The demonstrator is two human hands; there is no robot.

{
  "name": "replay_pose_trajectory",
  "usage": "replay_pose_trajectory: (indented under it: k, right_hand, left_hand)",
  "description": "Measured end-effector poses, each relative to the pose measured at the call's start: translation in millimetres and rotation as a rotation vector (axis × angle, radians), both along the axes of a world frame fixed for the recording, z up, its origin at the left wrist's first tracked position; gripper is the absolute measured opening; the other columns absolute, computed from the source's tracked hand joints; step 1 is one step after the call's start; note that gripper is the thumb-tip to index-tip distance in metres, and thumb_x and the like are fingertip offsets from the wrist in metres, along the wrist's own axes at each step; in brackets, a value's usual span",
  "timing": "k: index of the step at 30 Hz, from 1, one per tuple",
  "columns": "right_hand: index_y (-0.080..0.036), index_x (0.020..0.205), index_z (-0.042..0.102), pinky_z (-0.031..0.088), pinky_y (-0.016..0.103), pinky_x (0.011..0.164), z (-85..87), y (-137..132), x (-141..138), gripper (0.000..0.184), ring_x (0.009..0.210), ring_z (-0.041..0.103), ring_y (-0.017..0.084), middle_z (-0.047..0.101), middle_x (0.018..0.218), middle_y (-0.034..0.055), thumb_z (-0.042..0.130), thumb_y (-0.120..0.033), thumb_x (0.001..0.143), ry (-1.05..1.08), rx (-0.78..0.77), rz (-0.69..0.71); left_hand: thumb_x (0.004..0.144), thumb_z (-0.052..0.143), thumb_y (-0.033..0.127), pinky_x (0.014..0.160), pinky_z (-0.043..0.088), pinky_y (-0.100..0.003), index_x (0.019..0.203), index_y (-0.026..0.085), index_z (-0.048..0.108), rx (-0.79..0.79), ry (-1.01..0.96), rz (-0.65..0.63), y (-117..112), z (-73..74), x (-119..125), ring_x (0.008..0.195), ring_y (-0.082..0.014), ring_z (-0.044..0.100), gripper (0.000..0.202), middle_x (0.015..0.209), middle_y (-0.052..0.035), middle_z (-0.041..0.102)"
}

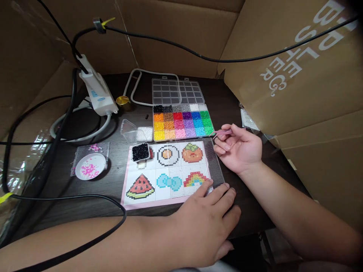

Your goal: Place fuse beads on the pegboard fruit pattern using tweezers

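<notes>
My right hand [239, 149] is shut on pink tweezers [224, 132], whose tip points left toward the green corner of the bead organizer box [183, 121]. My left hand [208, 223] lies flat on the table with its fingertips on the lower right corner of the clear pegboard [198, 177]. Under the pegboard lies a pattern sheet [141, 185] showing a watermelon, an egg, a tomato and a rainbow. A small tray of black beads [140, 152] sits on the sheet's upper left.
A white bowl of pink beads [90, 166] rests on a second pegboard at the left. A small clear box of white beads [143, 133], a gold cap [123, 100], a white device [98, 90] and black cables [65, 196] crowd the left. Cardboard walls [297, 75] surround the table.
</notes>
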State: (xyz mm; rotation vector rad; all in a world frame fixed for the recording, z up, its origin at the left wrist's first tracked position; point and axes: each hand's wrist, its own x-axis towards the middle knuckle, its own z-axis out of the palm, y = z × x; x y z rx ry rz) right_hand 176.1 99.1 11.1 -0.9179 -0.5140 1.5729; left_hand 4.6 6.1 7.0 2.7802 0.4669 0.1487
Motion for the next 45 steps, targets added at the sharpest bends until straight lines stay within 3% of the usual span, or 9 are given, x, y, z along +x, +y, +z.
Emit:
replay_pose_trajectory:
  k: [22, 26, 30, 32, 34, 37, 40, 45]
  right_hand:
    - [-0.02, 0.077, 0.063, 0.03, 0.022, 0.043, -1.9, -0.6, 0.9, 0.013, 0.045, 0.039, 0.008, 0.052, 0.062, -0.0014, 0.064, -0.033, 0.078, -0.003, 0.044, 0.049]
    - [-0.019, 0.078, 0.064, 0.034, 0.022, 0.043, -3.2, 0.7, 1.6, 0.013, 0.044, 0.041, 0.007, 0.055, 0.061, -0.0015, 0.064, -0.032, 0.08, -0.028, 0.057, -0.001]
    - [-0.024, 0.099, 0.063, 0.045, 0.024, 0.046, -10.8, 5.5, 4.2, 0.022, 0.046, 0.054, 0.01, 0.067, 0.069, -0.0009, 0.059, -0.044, 0.09, -0.318, 0.341, -0.244]
    - [-0.026, 0.112, 0.06, 0.053, 0.028, 0.055, -17.3, 8.4, 5.5, 0.03, 0.058, 0.065, 0.014, 0.072, 0.077, 0.0007, 0.054, -0.048, 0.093, -0.542, 0.466, -0.334]
    - [-0.026, 0.118, 0.06, 0.059, 0.033, 0.069, -24.4, 10.8, 6.1, 0.032, 0.078, 0.072, 0.018, 0.075, 0.091, 0.0041, 0.054, -0.047, 0.094, -0.745, 0.488, -0.333]
    - [-0.025, 0.119, 0.062, 0.057, 0.042, 0.09, -33.6, 12.9, 5.4, 0.031, 0.103, 0.07, 0.022, 0.067, 0.123, 0.0088, 0.052, -0.043, 0.096, -0.973, 0.479, -0.273]
    - [-0.028, 0.125, 0.06, 0.053, 0.047, 0.1, -38.3, 13.1, 4.3, 0.032, 0.108, 0.068, 0.024, 0.059, 0.137, 0.0083, 0.047, -0.041, 0.098, -1.07, 0.496, -0.219]
    - [-0.028, 0.128, 0.058, 0.053, 0.048, 0.101, -39.3, 12.2, 4.7, 0.034, 0.105, 0.07, 0.024, 0.058, 0.139, 0.0086, 0.045, -0.041, 0.099, -1.081, 0.494, -0.193]
  left_hand:
    - [0.092, 0.05, 0.052, 0.109, 0.028, -0.059, 0.134, 0.014, 0.05, 0.001, 0.017, 0.018, 0.5, 5.4, 1.5, 0.134, -0.0306, 0.037, 0.058, 0.147, -0.0166, 0.043]
    - [0.092, 0.049, 0.052, 0.109, 0.029, -0.059, 0.134, 0.014, 0.05, 0.0, 0.018, 0.018, 0.4, 4.7, 0.7, 0.134, -0.0308, 0.036, 0.057, 0.148, -0.0165, 0.042]
    - [0.092, 0.047, 0.055, 0.108, 0.03, -0.06, 0.136, 0.014, 0.048, 0.023, 0.016, 0.016, -0.9, 2.5, -0.4, 0.135, -0.0311, 0.036, 0.06, 0.149, -0.016, 0.041]
    - [0.092, 0.047, 0.057, 0.108, 0.031, -0.059, 0.136, 0.015, 0.048, 0.047, 0.018, 0.022, -1.1, 0.2, -0.6, 0.135, -0.0304, 0.036, 0.061, 0.149, -0.0147, 0.041]
    - [0.091, 0.048, 0.059, 0.107, 0.033, -0.058, 0.135, 0.016, 0.049, 0.087, 0.013, 0.021, -0.8, -3.2, -0.9, 0.133, -0.0299, 0.037, 0.062, 0.147, -0.0139, 0.044]
    - [0.09, 0.046, 0.064, 0.103, 0.039, -0.056, 0.134, 0.017, 0.05, 0.191, -0.026, 0.011, 0.0, -10.4, -1.4, 0.131, -0.0297, 0.04, 0.065, 0.144, -0.0141, 0.047]
    - [0.094, 0.038, 0.063, 0.099, 0.042, -0.054, 0.131, 0.019, 0.053, 0.289, -0.084, 0.023, -0.8, -19.4, -0.9, 0.127, -0.0285, 0.044, 0.06, 0.14, -0.0121, 0.051]
    - [0.096, 0.033, 0.062, 0.096, 0.044, -0.054, 0.13, 0.022, 0.055, 0.363, -0.127, 0.065, -4.0, -30.5, 1.1, 0.126, -0.0276, 0.044, 0.057, 0.14, -0.0107, 0.051]
